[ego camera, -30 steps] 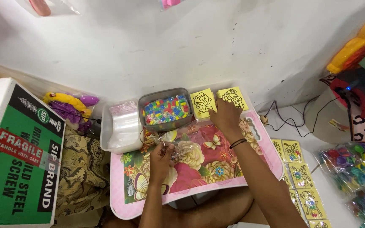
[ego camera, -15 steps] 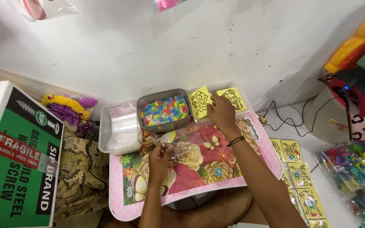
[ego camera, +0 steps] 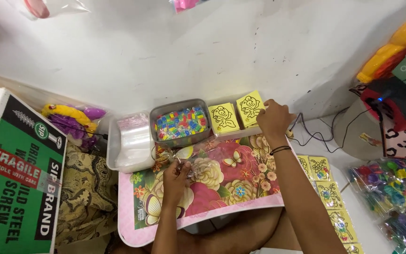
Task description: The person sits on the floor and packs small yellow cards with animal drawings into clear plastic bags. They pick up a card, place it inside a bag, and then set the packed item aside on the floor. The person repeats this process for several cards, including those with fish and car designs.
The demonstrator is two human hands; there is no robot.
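Note:
My left hand (ego camera: 175,172) rests on the pink flowered lap table (ego camera: 222,188) and pinches a small clear plastic bag (ego camera: 192,168). My right hand (ego camera: 274,120) reaches to the table's far right edge and touches the right-hand stack of yellow picture cards (ego camera: 249,107). A second yellow stack (ego camera: 224,117) leans beside it. Left of the cards stands a grey tray of small colourful pieces (ego camera: 181,123).
A clear tub of small plastic bags (ego camera: 130,140) sits left of the tray. A green and white cardboard box (ego camera: 17,174) fills the left. More yellow cards (ego camera: 327,188) lie on the floor at right, beside bagged colourful toys (ego camera: 393,193) and black cables (ego camera: 316,134).
My right hand has slid right along the card stacks, from the left stack to the right one. My left hand has stayed on the table with the bag.

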